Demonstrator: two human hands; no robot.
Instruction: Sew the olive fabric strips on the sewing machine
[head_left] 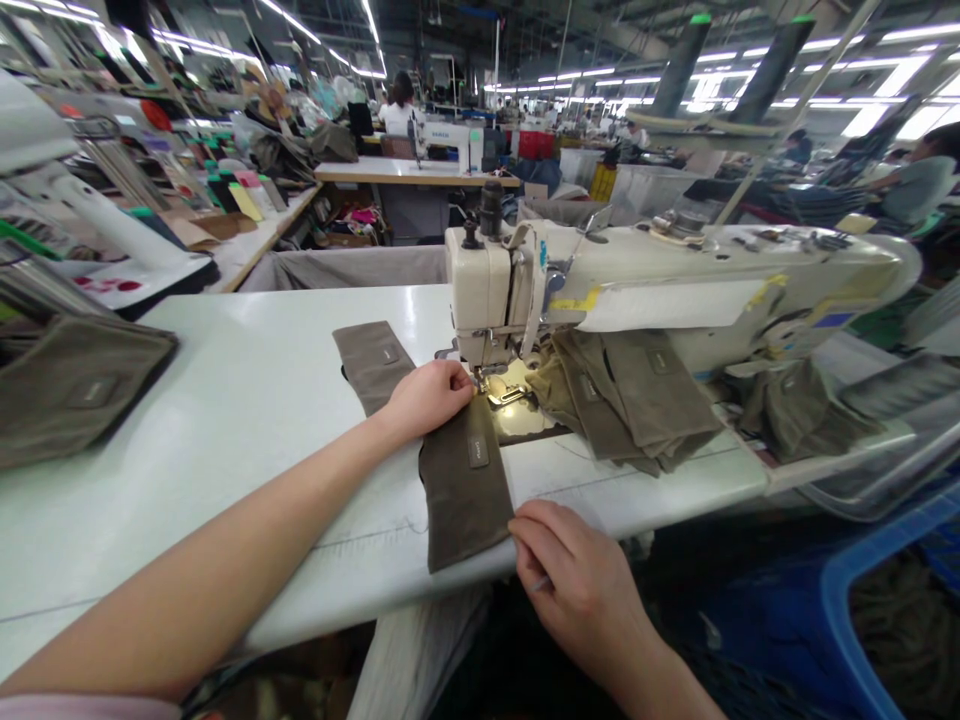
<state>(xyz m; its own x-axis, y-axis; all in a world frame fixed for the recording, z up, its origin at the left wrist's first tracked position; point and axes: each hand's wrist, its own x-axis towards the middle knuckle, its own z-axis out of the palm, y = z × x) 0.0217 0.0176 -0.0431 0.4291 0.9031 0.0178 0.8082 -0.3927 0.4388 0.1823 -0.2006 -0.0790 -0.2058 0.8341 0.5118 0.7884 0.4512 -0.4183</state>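
A grey-brown fabric piece (466,505) with a small label lies on the sewing machine table, its far end by the presser foot (481,380). My left hand (431,395) is closed at that end, its fingertips pinching the edge beside the needle. At the near right corner, my right hand (574,575) pinches the same piece between thumb and finger. A small greyish thing shows among the curled fingers of that hand; its kind is unclear. Beyond my left wrist, a second labelled fabric piece (371,355) lies flat, partly hidden by the hand.
The cream sewing machine (637,270) spans the right side. Under its arm lies a pile of similar fabric pieces (637,400). More brown fabric (82,390) sits at the left. A blue crate (840,580) stands low at the right. Another person (400,105) sits farther back.
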